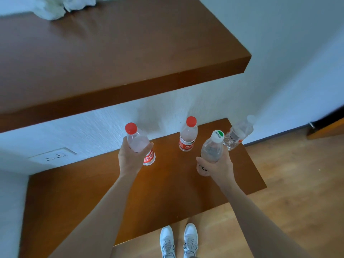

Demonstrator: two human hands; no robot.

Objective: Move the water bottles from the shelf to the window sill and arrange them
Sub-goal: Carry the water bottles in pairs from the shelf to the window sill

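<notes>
My left hand (130,158) grips a clear bottle with a red cap and red label (138,141), held above the lower wooden shelf (104,192). My right hand (216,167) grips a clear bottle with a white and green cap (212,148), tilted slightly right. A second red-capped bottle (188,135) stands upright on the shelf near the wall. A clear bottle with a pale cap (239,133) stands at the shelf's far right corner, leaning in the wide-angle view.
A thick upper wooden shelf (115,58) overhangs the lower one, with crumpled white material (61,5) at its back. A wall socket (54,155) sits left of my left hand. Wooden floor (297,183) lies to the right; my white shoes (178,241) show below.
</notes>
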